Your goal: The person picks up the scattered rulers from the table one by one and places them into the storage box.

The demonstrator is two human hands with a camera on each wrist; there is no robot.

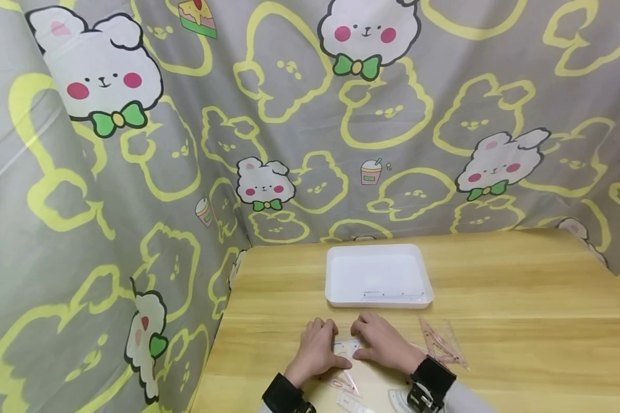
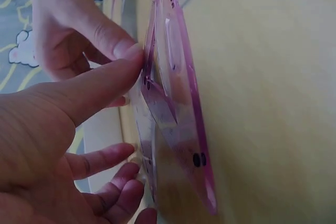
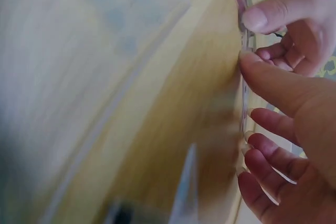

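Observation:
Close in front of the white tray, both hands meet around a clear flat plastic piece with blue print point(image 1: 346, 347). My left hand point(image 1: 316, 351) pinches its left side between thumb and fingers. On the right side, the thumb and curled fingers of my right hand point(image 1: 383, 343) grip it. A thin edge runs between thumb and fingers in the right wrist view. In the left wrist view a pink-edged set square point(image 2: 195, 103) stands out beside the left thumb point(image 2: 113, 74). Part of the held piece is hidden behind the hands.
The white tray point(image 1: 377, 248) holds a clear ruler point(image 1: 392, 296). Right of the right hand lie pink-tinted set squares point(image 1: 441, 343). Nearer the body are a clear ruler-like strip point(image 1: 352, 402) and a protractor point(image 1: 399, 400). A patterned curtain point(image 1: 310, 126) hangs behind the wooden table point(image 1: 527, 298).

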